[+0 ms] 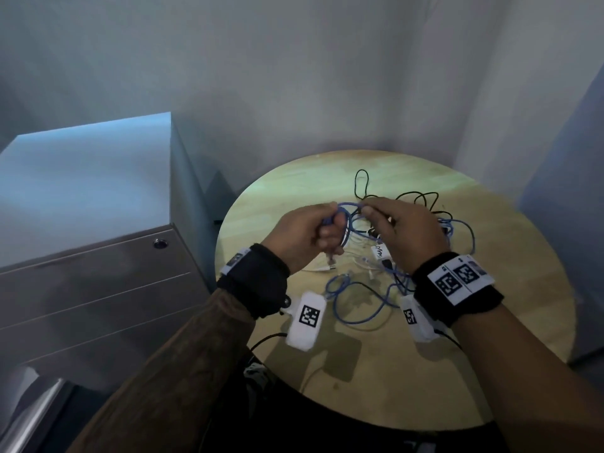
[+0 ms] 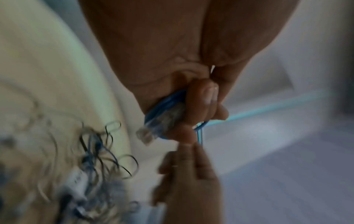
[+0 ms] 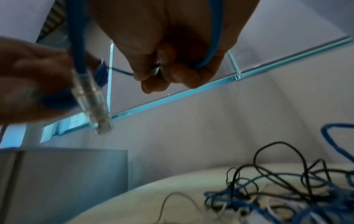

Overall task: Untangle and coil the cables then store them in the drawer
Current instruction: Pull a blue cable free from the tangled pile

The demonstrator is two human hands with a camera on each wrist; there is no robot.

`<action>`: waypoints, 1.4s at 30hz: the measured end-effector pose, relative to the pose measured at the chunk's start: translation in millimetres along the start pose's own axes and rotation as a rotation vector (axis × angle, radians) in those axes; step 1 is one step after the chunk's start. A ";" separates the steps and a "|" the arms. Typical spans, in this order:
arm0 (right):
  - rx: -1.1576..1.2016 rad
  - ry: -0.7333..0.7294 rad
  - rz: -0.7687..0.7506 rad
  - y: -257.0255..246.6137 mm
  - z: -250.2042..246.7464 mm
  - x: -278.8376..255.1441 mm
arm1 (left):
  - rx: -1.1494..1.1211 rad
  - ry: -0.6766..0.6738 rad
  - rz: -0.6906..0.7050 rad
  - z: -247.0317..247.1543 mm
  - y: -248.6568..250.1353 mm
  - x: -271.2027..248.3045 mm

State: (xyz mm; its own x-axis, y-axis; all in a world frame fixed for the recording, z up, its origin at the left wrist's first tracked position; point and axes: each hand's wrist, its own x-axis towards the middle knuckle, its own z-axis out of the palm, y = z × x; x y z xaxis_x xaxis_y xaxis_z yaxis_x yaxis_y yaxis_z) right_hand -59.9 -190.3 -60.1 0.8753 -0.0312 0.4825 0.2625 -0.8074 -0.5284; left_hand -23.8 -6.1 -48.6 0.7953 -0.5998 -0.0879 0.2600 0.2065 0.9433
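Note:
A blue network cable [image 1: 359, 317] lies tangled with black cables [image 1: 413, 196] and white cables [image 1: 356, 261] on the round wooden table [image 1: 490, 371]. My left hand [image 1: 322, 228] grips small loops of the blue cable [image 2: 164, 106], its clear plug [image 2: 145, 134] hanging below the fist. My right hand [image 1: 369, 209] pinches the same blue cable [image 3: 214, 50] just right of the left fist, above the tangle. The clear plug [image 3: 95, 104] dangles in front of the right wrist view. The grey drawer cabinet [image 1: 91, 289] stands left of the table, its drawers closed.
White walls close the corner behind the table. A white adapter with a label [image 1: 380, 251] lies in the tangle. The cabinet has a round lock [image 1: 160, 244] at its top front. The table's near part [image 1: 392, 387] is bare wood.

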 end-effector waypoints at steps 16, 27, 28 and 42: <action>-0.138 -0.326 -0.132 -40.0 4.2 -15.9 | 0.168 0.446 0.409 -58.2 -4.9 15.2; -0.127 0.089 0.095 14.1 -31.9 5.3 | 0.499 0.055 0.036 -2.4 -8.8 -7.0; -0.011 0.061 0.188 14.6 -30.1 2.7 | 0.387 0.056 0.024 -2.3 -6.1 -6.7; 0.728 -0.199 0.368 -10.7 36.9 -16.4 | -0.326 0.026 -0.064 -11.6 -13.5 21.0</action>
State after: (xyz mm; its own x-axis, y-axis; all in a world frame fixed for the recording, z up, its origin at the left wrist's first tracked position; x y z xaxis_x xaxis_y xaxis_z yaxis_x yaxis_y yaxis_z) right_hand -62.1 -159.5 -88.1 0.9938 -0.0584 0.0947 0.0827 -0.1817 -0.9799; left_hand -4.2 -12.5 -66.9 0.7846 -0.6001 -0.1557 0.4678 0.4082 0.7840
